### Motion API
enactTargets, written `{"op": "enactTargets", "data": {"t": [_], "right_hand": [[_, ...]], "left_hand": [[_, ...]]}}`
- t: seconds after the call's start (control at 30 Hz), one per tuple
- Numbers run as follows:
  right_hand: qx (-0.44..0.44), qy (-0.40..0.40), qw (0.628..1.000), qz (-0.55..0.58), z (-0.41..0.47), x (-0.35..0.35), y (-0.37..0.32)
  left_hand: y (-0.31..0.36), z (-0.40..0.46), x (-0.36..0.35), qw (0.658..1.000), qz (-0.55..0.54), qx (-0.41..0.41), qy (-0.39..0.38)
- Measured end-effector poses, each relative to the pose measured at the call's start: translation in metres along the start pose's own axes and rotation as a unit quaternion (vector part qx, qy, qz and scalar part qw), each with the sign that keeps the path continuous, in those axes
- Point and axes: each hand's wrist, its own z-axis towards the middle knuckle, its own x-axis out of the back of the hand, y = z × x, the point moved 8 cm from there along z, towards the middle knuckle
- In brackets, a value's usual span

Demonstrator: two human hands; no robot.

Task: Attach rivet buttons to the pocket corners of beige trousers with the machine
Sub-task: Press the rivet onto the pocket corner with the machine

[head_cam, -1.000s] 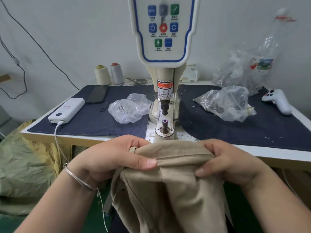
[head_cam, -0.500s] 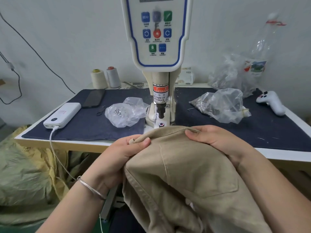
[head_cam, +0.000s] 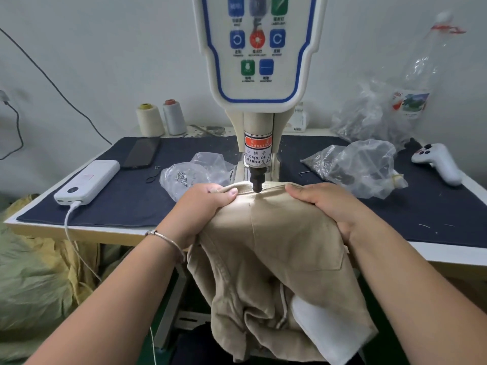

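The beige trousers (head_cam: pixel 274 248) lie draped over the front of the rivet machine (head_cam: pixel 259 106), their top edge under the dark punch tip (head_cam: pixel 257 186), which touches the cloth. My left hand (head_cam: pixel 203 209) grips the fabric just left of the punch, thumb on top. On the other side, my right hand (head_cam: pixel 326 206) holds the fabric with fingers curled over the fold. The lower die is hidden under the cloth. A white pocket lining (head_cam: pixel 324 330) hangs at the bottom right.
On the dark blue mat (head_cam: pixel 126 204) lie a white power bank (head_cam: pixel 88 181) with cable, a phone (head_cam: pixel 141 152), a clear bag of rivets (head_cam: pixel 195 172), another plastic bag (head_cam: pixel 358 167) and a white controller (head_cam: pixel 437 163). Two thread cones (head_cam: pixel 160 119) stand at the back.
Both hands have pushed the trousers forward and up onto the machine, covering the lower die. The punch tip now meets the fabric edge between my hands.
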Motion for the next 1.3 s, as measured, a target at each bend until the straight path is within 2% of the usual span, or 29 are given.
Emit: {"op": "enactTargets", "data": {"t": [0.2, 0.43, 0.7, 1.07, 1.3], "right_hand": [[0.032, 0.029, 0.999, -0.023, 0.016, 0.007, -0.001], [0.031, 0.003, 0.999, -0.041, 0.02, 0.009, 0.014], [0.056, -0.02, 0.996, -0.066, 0.029, 0.008, 0.019], [0.061, 0.004, 0.996, -0.07, 0.034, 0.012, 0.019], [0.056, -0.011, 0.994, -0.091, 0.037, 0.013, 0.021]], "left_hand": [[0.003, 0.02, -0.005, 0.997, 0.067, -0.032, 0.03], [0.0, 0.024, -0.01, 0.989, 0.123, -0.067, 0.044], [-0.008, 0.027, -0.007, 0.989, 0.114, -0.081, 0.047], [-0.017, 0.03, -0.013, 0.995, 0.066, -0.067, 0.046], [-0.019, 0.028, -0.014, 0.997, 0.029, -0.065, 0.01]]}}
